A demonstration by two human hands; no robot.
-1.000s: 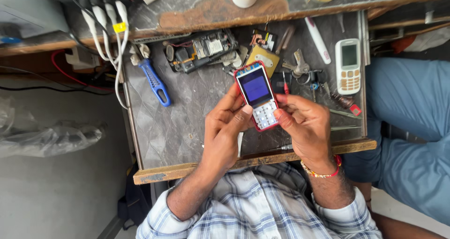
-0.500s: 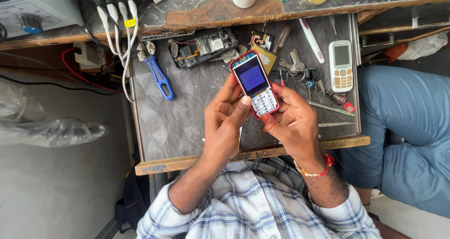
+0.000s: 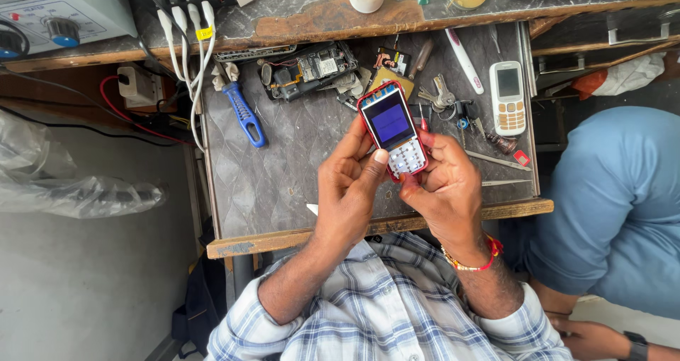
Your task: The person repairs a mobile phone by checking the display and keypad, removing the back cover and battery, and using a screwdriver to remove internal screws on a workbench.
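The red-edged keypad phone with lit blue screen [image 3: 394, 130] is clamped between left hand [image 3: 348, 184] and right hand [image 3: 443, 184] fingers; if loosened, it could drop onto the grey quilted bench [image 3: 283, 170].

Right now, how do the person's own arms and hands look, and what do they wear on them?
Both arms are bare from the elbows down, with the blue and white checked shirt sleeves rolled up. The left hand wears nothing. The right hand has a red and gold thread bracelet around its wrist. No gloves, no rings can be seen.
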